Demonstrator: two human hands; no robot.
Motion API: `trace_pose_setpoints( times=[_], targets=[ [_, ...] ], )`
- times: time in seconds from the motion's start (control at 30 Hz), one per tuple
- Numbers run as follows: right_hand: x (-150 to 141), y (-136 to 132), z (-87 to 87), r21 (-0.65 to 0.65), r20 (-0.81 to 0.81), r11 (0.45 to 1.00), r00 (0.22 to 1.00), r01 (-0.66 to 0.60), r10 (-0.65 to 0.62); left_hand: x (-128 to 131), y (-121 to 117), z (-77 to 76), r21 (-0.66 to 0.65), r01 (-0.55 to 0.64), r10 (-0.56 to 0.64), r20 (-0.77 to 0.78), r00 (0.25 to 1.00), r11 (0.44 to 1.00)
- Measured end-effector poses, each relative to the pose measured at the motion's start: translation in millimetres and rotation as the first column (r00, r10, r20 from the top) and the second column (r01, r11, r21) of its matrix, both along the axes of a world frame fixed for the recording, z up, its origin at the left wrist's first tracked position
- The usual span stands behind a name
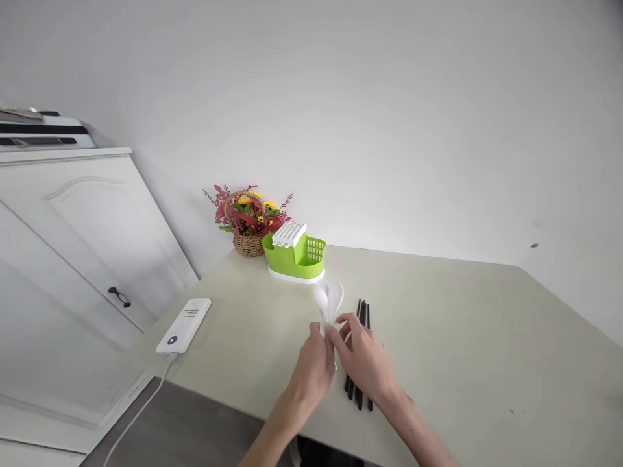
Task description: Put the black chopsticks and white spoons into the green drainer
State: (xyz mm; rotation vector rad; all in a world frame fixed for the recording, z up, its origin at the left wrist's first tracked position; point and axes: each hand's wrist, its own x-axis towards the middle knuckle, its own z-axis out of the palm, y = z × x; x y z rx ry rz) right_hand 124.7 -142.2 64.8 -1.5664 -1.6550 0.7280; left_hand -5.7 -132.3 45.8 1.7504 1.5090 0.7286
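White spoons, at least two, stand bowls up above the table, close together. My left hand is closed around their handles. My right hand pinches the spoons with thumb and fingertips, just below the bowls; its fingers are bent. Several black chopsticks lie on the table beneath my right hand, which hides their middle part. Beyond the spoons stands a green and white utensil holder with a slotted white top and an open basket end.
A wicker basket of artificial flowers stands behind the holder. At the table's left edge lies a white power bank with a cable hanging off. A white cabinet stands left of the table; a wall runs behind.
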Motion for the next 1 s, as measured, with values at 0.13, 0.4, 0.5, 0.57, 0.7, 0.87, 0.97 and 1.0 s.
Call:
trace_pose_setpoints(
  times=[0.13, 0.4, 0.5, 0.57, 0.7, 0.87, 0.97, 1.0],
  targets=[
    [-1, 2, 2.3, 0.06, 0.164, 0.994, 0.982, 0.087, -0.096, 20, -12, 4.5, -0.014, 0.012, -0.009, 0.144, 0.989, 1.0],
    [37, -8, -11.5, 0.036, -0.018, 0.996, 0.996, 0.085, -0.084, 44, -23, 5.9, 0.028, 0.133, -0.136, 0.13, 0.982, 0.991],
    [54, -10, -14.2, 0.023, -0.112, 0.994, 0.988, 0.108, -0.105, 58, -24, 9.2, 0.029, 0.186, -0.188, 0.095, 0.977, 0.982],
    [66, -11, -15.6, 0.019, -0.145, 0.993, 0.983, 0.12, -0.116, 67, -24, 11.1, 0.03, 0.21, -0.212, 0.083, 0.974, 0.977],
    [90, -10, -19.5, -0.006, -0.17, 0.988, 0.974, 0.152, -0.151, 80, -22, 12.0, -0.01, 0.242, -0.24, 0.094, 0.966, 0.97],
    [108, -10, -24.1, -0.041, -0.219, 0.986, 0.961, 0.164, -0.169, 91, -22, 9.6, -0.034, 0.236, -0.229, 0.133, 0.964, 0.971],
    [109, -11, -24.1, -0.084, -0.274, 0.981, 0.943, 0.173, -0.19, 96, -24, 6.5, -0.013, 0.22, -0.216, 0.133, 0.967, 0.975],
    [108, -11, -23.7, -0.104, -0.298, 0.979, 0.934, 0.174, -0.198, 98, -25, 5.3, 0.001, 0.214, -0.213, 0.127, 0.969, 0.977]
  ],
)
